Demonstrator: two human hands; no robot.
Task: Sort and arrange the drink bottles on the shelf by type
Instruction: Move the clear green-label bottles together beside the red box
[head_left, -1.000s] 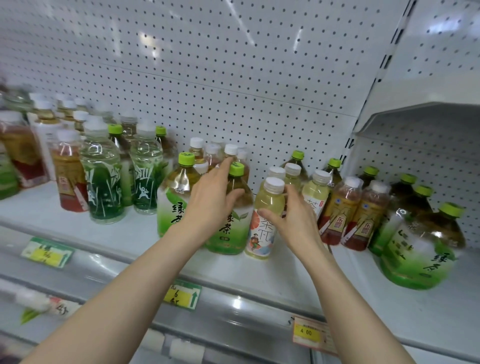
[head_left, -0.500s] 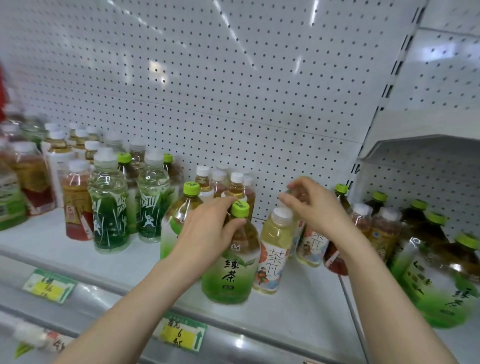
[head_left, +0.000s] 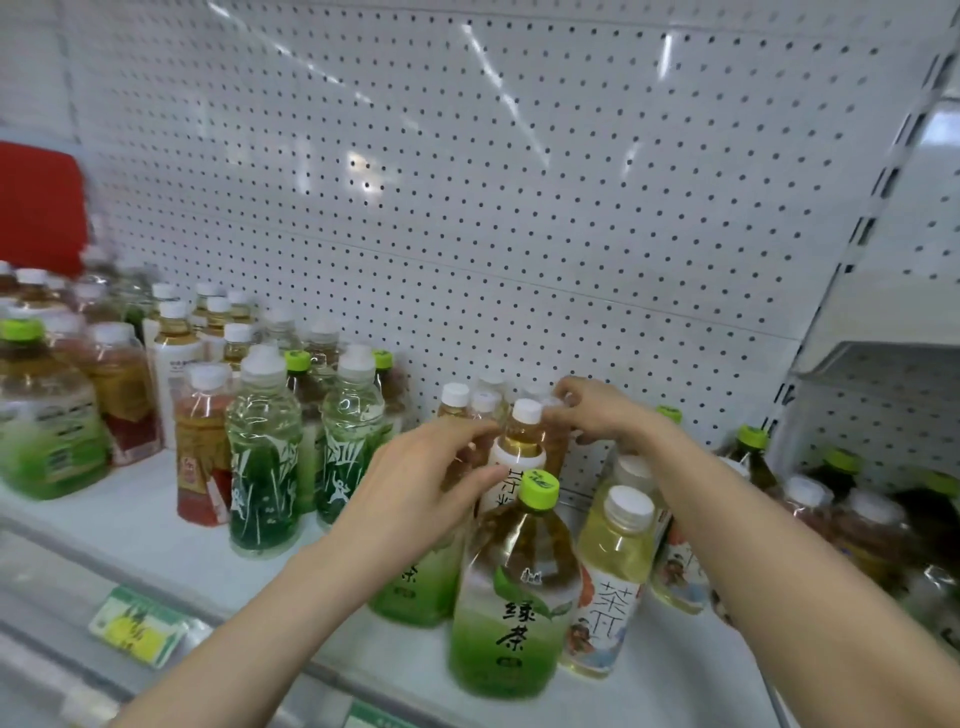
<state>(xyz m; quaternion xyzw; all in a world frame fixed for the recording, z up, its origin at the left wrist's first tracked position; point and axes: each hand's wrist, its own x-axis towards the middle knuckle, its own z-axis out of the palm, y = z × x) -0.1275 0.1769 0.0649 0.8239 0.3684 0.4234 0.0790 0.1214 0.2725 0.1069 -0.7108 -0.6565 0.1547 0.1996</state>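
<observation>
**A:** What has moved on the left?

**B:** The person's left hand (head_left: 415, 493) has let go of the green tea bottle (head_left: 511, 587) at the front of the shelf (head_left: 156, 525) and reached further back. Its thumb and forefinger now curl round a white-capped amber tea bottle (head_left: 522, 441) just behind.

**A:** And the right hand (head_left: 597, 410)?

**B:** It left the pale tea bottle (head_left: 608, 582) for that same cap, with its fingers bunched. Blur hides whether they pinch it. Likely this bottle is being pulled out to join its kind.

**A:** Its look?

**B:** Amber liquid, white sleeve label, upright, mid-shelf among other white caps.
</observation>
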